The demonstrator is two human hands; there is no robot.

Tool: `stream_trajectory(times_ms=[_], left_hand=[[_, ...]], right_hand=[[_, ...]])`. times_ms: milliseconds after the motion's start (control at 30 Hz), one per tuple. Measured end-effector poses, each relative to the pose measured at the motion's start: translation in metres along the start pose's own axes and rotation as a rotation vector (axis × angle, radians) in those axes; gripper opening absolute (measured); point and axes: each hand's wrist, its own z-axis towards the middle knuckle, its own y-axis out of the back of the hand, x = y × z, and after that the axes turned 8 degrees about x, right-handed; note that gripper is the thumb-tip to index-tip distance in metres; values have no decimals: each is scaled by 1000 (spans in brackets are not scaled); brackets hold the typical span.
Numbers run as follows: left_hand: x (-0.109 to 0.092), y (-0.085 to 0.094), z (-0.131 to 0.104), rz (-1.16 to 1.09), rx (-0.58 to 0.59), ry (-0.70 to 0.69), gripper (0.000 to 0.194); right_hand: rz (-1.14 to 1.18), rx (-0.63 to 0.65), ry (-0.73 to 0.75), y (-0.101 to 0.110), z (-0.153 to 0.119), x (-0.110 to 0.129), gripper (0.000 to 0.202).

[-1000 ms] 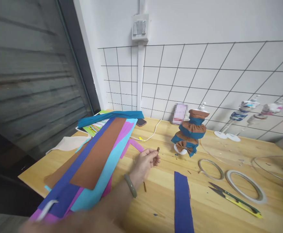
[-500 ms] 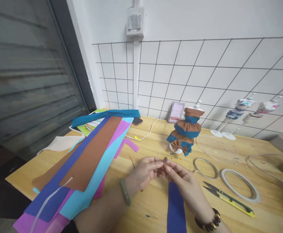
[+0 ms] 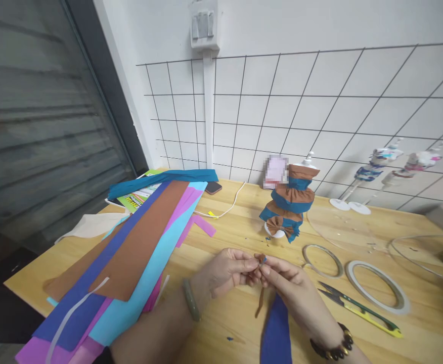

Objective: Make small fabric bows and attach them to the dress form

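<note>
My left hand (image 3: 231, 270) and my right hand (image 3: 290, 285) meet above the table, fingertips pinched together on a small brown and blue piece (image 3: 261, 259). A thin brown strip (image 3: 260, 303) hangs below the fingers. Under my right hand a dark blue paper strip (image 3: 275, 333) runs toward the near edge. Behind the hands stands a small form dressed in brown and teal ruffles (image 3: 293, 194), with a brown bow (image 3: 280, 227) near its base.
Coloured sheets (image 3: 141, 242) lie in a pile at the left. Yellow-green snips (image 3: 361, 308), a white tape roll (image 3: 377, 287) and a thinner ring (image 3: 323, 261) lie at the right. Two small decorated stands (image 3: 373, 169) are farther back. A phone (image 3: 213, 187) sits near the wall.
The thin brown strip now hangs below my fingers. Both hands sit slightly lower in the view, still pinching the small piece. The camera view has shifted a little.
</note>
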Motion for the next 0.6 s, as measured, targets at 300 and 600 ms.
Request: stream_trajectory(times_ms=[300,600], left_hand=[[-3,1,-4,76,26,88,27],[-6,-2,-6,69,71,102,25]], right_hand=[[-24,21,2,1,-2,0,25],[-50,82,36,-1,-6,5,22]])
